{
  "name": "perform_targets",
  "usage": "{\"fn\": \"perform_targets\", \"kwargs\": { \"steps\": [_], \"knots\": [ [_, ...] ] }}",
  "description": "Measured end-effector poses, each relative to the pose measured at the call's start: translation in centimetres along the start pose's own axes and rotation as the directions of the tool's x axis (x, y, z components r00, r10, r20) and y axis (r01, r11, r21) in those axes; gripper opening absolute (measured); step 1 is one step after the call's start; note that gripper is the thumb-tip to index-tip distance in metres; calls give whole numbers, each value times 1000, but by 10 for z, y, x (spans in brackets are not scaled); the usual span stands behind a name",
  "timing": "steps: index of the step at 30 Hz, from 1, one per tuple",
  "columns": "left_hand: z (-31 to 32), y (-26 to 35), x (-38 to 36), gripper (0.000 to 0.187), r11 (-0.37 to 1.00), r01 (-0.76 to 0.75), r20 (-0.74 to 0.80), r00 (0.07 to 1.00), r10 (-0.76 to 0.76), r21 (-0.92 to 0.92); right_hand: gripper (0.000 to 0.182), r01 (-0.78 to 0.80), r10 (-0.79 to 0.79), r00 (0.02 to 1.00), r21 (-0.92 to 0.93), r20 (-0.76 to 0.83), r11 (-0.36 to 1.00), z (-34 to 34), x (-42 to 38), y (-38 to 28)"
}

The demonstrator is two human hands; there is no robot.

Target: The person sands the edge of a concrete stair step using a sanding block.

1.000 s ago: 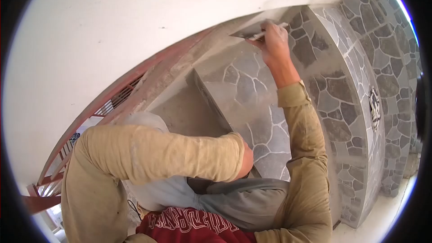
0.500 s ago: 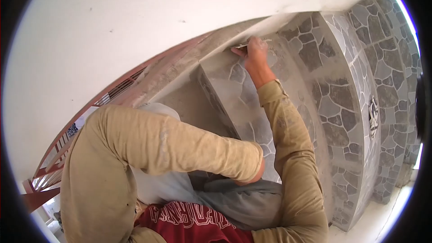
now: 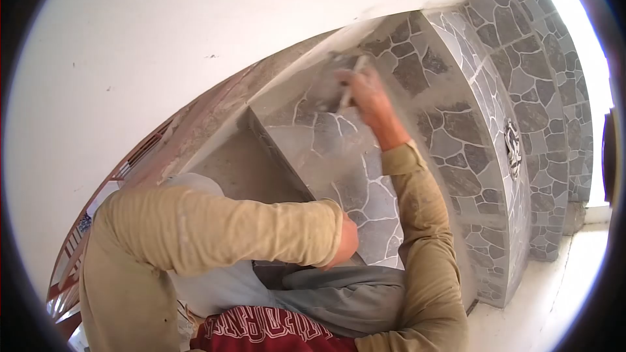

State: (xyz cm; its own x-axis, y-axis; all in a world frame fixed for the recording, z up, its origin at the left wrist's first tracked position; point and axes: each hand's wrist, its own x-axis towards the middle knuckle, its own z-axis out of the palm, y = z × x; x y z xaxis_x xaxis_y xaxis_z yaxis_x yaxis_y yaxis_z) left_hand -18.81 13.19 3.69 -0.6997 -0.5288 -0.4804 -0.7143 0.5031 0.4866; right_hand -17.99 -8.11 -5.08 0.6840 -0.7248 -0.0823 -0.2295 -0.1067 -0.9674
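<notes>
My right hand (image 3: 366, 91) reaches forward, wrapped round a flat tool (image 3: 351, 85) that is blurred by motion and looks like a trowel or float. Its lower edge is at the patterned stone step (image 3: 372, 202), whose far part carries a smeared grey-brown film over the pale joints. My left hand (image 3: 344, 242) is near my bent knee, at the near edge of the step. Only its back and side show below the rolled sleeve; its fingers are hidden.
A white wall (image 3: 163, 32) rises on the far left. Stone-patterned steps (image 3: 460, 150) go down on the right, one with a coiled pale object (image 3: 513, 148). A reddish railing (image 3: 72, 251) is at left, beside a dusty lower step (image 3: 241, 169).
My right hand has turned and swept the tool back from the wall corner over the step. My left hand has shifted left. The whole view has tilted and moved slightly.
</notes>
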Motion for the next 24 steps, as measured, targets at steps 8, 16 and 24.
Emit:
{"fn": "perform_targets", "kwargs": {
  "steps": [8,16,24],
  "knots": [
    [-9,-34,11,37,973,38,-479,865,-147,-229,22,285,-718,611,-754,-333,592,-106,23,-3],
    [-62,-119,73,77,849,212,-830,197,-523,-484,34,139,-353,856,-490,-378,861,-84,18,-30],
    [-131,-170,150,73,946,-101,-873,-366,-323,-308,24,309,-469,853,-502,-229,808,-133,-19,-81]
  ]
}}
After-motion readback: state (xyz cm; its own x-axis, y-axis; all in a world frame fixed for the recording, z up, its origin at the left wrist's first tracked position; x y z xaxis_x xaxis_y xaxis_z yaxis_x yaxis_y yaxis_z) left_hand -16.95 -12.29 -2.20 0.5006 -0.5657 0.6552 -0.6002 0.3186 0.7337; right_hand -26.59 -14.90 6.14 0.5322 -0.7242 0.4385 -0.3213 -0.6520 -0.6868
